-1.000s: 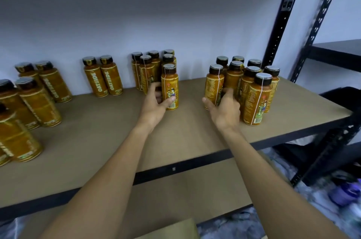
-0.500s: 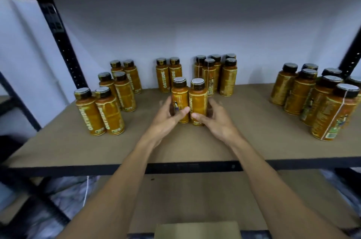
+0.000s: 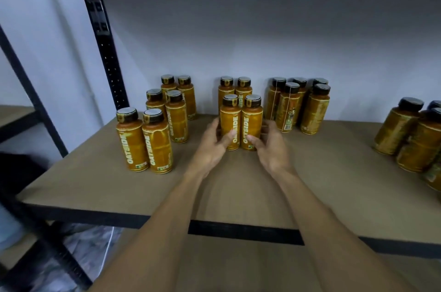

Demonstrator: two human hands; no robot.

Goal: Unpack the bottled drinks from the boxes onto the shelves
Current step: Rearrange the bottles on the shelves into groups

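On the shelf point(image 3: 334, 196), left hand point(image 3: 212, 146) grips left bottle point(image 3: 230, 122), right hand point(image 3: 269, 148) right bottle point(image 3: 251, 122).

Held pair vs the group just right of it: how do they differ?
The held pair is gripped between the left hand and right hand; no hand grips the group. The pair is two bottles; the group shows five caps. The pair's labels read OATSIDE toward the camera; the group's show another side, one with a barcode. Both: upright orange bottles, dark caps, same shelf.
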